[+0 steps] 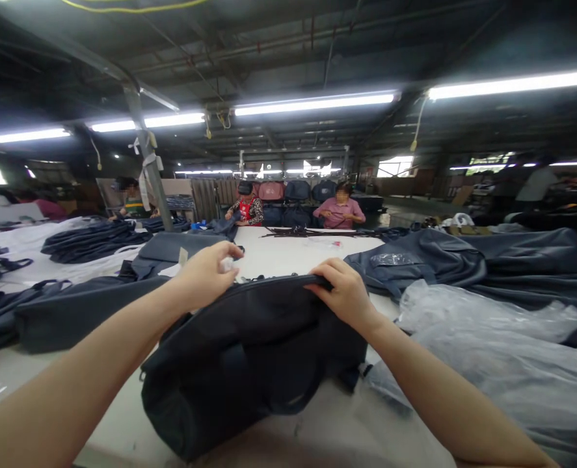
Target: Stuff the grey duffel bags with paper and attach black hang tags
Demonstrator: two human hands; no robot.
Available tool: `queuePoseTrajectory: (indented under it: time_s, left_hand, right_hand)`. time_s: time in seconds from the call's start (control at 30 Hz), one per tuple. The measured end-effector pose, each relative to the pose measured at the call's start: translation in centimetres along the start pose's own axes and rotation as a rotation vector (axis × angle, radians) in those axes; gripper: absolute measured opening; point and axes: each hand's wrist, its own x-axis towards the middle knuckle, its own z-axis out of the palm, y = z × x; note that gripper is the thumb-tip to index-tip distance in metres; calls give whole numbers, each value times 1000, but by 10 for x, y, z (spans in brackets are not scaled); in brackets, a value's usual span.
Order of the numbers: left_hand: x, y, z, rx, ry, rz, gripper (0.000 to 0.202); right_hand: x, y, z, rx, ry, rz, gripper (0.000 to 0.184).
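A dark navy duffel bag (249,351) stands on the white table in front of me, its strap hanging down the near side. With fingers and thumb, my right hand (344,292) pinches the top edge of this bag towards its right end. Just above the bag's upper left edge, my left hand (213,270) is curled round a small white crumpled piece (228,264); what it is made of I cannot tell. Between the two hands runs the bag's upper seam.
Clear plastic bags (493,344) lie at right, beside more navy bags (429,257). Further navy bags (88,312) and stacked dark fabric (93,240) cover the left. Black strips (298,232) lie on the table's far end, where two people work. A metal post (151,169) rises at left.
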Motion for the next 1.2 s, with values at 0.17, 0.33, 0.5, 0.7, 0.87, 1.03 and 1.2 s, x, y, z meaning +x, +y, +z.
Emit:
queuePoseTrajectory:
  time_s: [0.17, 0.33, 0.5, 0.7, 0.87, 1.03, 1.2]
  left_hand:
    - [-62, -137, -8, 59, 288, -339, 37]
    - [-159, -223, 37, -244, 558, -799, 32]
    - [-177, -154, 42, -996, 872, -577, 44]
    - [-160, -47, 51, -1456, 642, -366, 52]
    - [-141, -98, 34, -521, 682, 37, 79]
    - [-96, -158, 12, 34, 77, -87, 60]
    - [-72, -154, 30, 260, 77, -135, 40]
  right_hand:
    - [8, 34, 19, 3, 14, 88, 13]
    - [21, 23, 40, -27, -40, 51, 13]
    - [20, -75, 50, 127, -44, -155, 40]
    - [21, -163, 93, 530, -456, -313, 59]
    - [39, -137, 91, 551, -154, -280, 37]
    - [48, -118, 79, 234, -242, -157, 33]
    - [21, -122, 73, 88, -709, -238, 9]
